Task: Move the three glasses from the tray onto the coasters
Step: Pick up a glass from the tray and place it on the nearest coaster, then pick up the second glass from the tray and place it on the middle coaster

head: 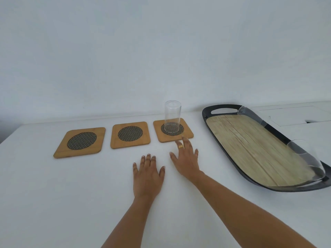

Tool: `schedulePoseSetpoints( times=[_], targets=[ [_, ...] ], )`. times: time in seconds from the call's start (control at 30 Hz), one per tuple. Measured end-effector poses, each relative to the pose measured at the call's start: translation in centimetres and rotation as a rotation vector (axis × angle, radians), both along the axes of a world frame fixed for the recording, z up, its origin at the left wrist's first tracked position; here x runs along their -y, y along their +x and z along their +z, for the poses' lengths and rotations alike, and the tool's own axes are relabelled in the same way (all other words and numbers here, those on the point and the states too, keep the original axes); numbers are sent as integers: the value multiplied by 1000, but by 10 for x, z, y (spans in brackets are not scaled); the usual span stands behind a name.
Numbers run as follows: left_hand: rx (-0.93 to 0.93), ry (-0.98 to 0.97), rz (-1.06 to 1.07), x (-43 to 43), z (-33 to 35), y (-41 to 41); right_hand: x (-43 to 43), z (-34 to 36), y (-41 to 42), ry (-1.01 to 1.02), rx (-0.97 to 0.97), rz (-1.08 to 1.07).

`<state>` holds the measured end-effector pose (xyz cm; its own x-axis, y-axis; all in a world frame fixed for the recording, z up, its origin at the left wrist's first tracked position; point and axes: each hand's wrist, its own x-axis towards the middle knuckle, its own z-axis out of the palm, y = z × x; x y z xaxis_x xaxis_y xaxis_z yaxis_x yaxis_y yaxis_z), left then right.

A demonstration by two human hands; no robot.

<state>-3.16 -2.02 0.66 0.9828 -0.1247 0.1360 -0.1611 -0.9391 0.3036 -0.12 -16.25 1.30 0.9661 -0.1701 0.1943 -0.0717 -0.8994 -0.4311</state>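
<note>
Two glasses (250,115) stand in the tray (223,108), one glass (172,116) on the right coaster (186,136), both hands (147,174) spread flat, empty.

one glass (172,116) stood on the right coaster (173,129); two glasses (306,159) stayed on the tray (250,145); both hands (148,174) lay flat, empty.

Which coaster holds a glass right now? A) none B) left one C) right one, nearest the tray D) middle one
C: one upright glass stands on the right coaster, the one nearest the tray; the left coaster and the middle coaster are bare, and the other two glasses are on the tray.
</note>
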Motion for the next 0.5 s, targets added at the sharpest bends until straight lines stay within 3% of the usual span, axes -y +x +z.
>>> schedulePoseSetpoints(
  times=[0.2, 0.33, 0.5],
  targets=[
    [-27, 18, -24, 2, -7, -9, 22, -16, -20, -71, -202, 59],
    [-79, 42, 14, -11, -8, -7, 23, -16, -17, -93, -225, 89],
    [-109, 49, -26, 7, -5, -12, 42, -2, -31, -296, -142, 35]
  ],
)
